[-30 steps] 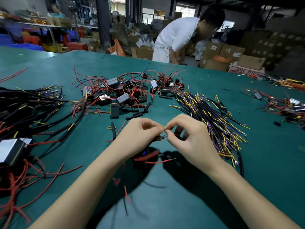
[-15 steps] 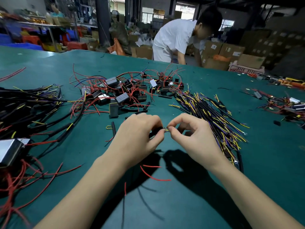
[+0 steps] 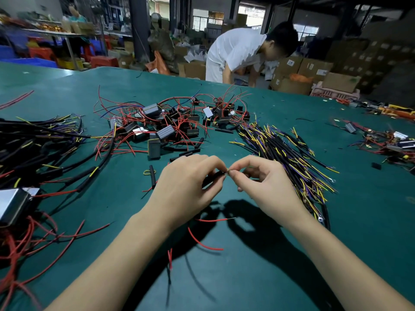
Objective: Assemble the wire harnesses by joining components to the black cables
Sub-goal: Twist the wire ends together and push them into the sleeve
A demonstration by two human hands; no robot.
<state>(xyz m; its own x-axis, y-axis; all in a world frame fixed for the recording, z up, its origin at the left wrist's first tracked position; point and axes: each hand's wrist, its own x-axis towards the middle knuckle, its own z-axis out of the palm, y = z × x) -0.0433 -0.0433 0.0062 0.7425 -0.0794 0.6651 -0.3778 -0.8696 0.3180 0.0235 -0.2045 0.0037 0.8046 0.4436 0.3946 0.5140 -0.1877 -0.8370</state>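
Black cable is pinched in left hand above the tabletop, right hand pinches the wire tip at the meeting point; risk: tiny joint slips or misaligns if either pinch loosens, and dangling red wires could snag.

On my feed the table is a flat teal green all over, with dark shadows under my arms. The cable pinched in my left hand is black, and the tip my right hand holds shows a speck of yellow. To my right lies a bundle of cables in black with yellow and purple strands. Ahead, the heap of components is black and ribbed silver-grey, tangled in red wires. Loose red wires cross the teal below my wrists. The person across the table wears white; boxes behind are brown cardboard.
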